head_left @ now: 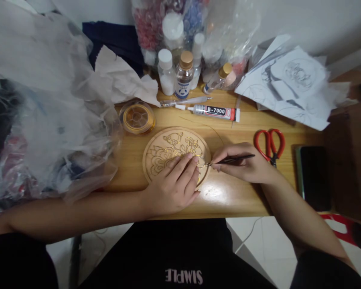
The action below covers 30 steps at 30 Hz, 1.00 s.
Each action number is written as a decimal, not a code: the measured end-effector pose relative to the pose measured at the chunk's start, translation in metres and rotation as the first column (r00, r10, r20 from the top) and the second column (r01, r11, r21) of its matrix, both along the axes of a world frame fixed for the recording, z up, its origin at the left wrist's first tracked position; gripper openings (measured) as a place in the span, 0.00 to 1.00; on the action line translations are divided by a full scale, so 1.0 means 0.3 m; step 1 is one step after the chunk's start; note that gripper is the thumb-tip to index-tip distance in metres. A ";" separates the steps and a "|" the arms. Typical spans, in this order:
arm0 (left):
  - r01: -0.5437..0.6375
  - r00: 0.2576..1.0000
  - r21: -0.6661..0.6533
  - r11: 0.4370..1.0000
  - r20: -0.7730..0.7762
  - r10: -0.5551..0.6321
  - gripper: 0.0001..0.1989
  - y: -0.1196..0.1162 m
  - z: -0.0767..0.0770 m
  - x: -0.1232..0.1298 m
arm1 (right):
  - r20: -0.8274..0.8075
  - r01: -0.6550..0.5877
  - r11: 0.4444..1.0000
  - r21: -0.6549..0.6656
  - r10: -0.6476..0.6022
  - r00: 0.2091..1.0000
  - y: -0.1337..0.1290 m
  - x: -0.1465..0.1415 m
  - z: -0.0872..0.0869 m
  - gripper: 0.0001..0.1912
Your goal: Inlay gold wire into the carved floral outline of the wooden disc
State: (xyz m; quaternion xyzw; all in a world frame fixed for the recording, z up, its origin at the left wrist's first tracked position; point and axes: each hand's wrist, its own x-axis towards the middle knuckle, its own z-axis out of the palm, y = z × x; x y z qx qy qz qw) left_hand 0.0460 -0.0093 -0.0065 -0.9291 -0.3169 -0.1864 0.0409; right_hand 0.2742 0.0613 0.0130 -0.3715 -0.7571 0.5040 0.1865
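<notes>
A round wooden plaque (pixel 152 149) with a flower pattern, partly outlined in gold wire, lies on the wooden table. My left hand (pixel 176 182) rests on its lower right part, fingers stretched out and flat, hiding some of the pattern. To the right, my right hand (pixel 239 163) grips dark tweezers (pixel 240 158), whose tips are at the plaque's right edge. From near the tips a thin gold wire (pixel 218 134) curves up and left across the table. A spool of gold wire (pixel 138 117) sits behind the plaque at the left.
Behind lie a B-7000 glue tube (pixel 215 111), a pen (pixel 189 101) and several bottles (pixel 184 76). Red-handled scissors (pixel 269 145), a phone (pixel 315 176) and printed papers (pixel 289 86) are at the right. Plastic bags (pixel 57 120) cover the left side.
</notes>
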 end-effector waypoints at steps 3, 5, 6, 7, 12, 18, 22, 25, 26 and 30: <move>0.004 1.000 -0.006 1.000 0.006 -0.004 0.22 0.000 0.001 0.002 | -0.013 0.002 1.000 0.001 -0.002 1.000 0.001 -0.001 0.000 0.07; 0.002 1.000 -0.012 1.000 -0.002 -0.002 0.22 0.000 0.001 0.002 | -0.016 -0.001 1.000 -0.005 0.001 1.000 0.001 0.000 0.000 0.07; 0.001 1.000 -0.014 1.000 -0.007 -0.001 0.22 0.001 0.001 0.002 | -0.015 0.001 1.000 -0.010 -0.001 1.000 0.002 0.001 0.000 0.07; -0.001 1.000 -0.015 1.000 -0.008 0.000 0.22 0.001 0.001 0.002 | -0.010 0.005 1.000 -0.016 -0.005 1.000 0.002 0.002 0.001 0.07; 0.007 1.000 -0.016 1.000 0.011 -0.007 0.23 0.000 -0.004 0.000 | 0.003 0.021 0.999 -0.044 -0.021 1.000 0.001 0.005 0.003 0.05; -0.001 1.000 -0.030 1.000 0.004 0.001 0.22 -0.003 -0.008 -0.001 | 0.015 0.016 0.998 -0.053 -0.015 1.000 0.002 0.004 0.005 0.05; 0.012 1.000 -0.024 1.000 0.011 -0.012 0.20 -0.001 -0.003 0.000 | 0.007 0.014 0.999 -0.052 -0.013 1.000 0.001 0.003 0.003 0.06; 0.012 1.000 -0.013 1.000 0.013 -0.012 0.20 0.001 0.001 0.000 | -0.005 0.012 0.999 -0.041 -0.012 1.000 0.001 0.001 0.003 0.07; 0.012 1.000 -0.008 1.000 0.014 -0.012 0.20 0.002 0.002 -0.001 | -0.009 0.011 0.999 -0.041 -0.012 1.000 0.001 0.001 0.003 0.07; 0.010 1.000 -0.007 1.000 0.003 -0.010 0.21 0.002 0.004 -0.003 | -0.020 0.008 0.999 -0.042 -0.009 1.000 0.002 -0.002 0.006 0.07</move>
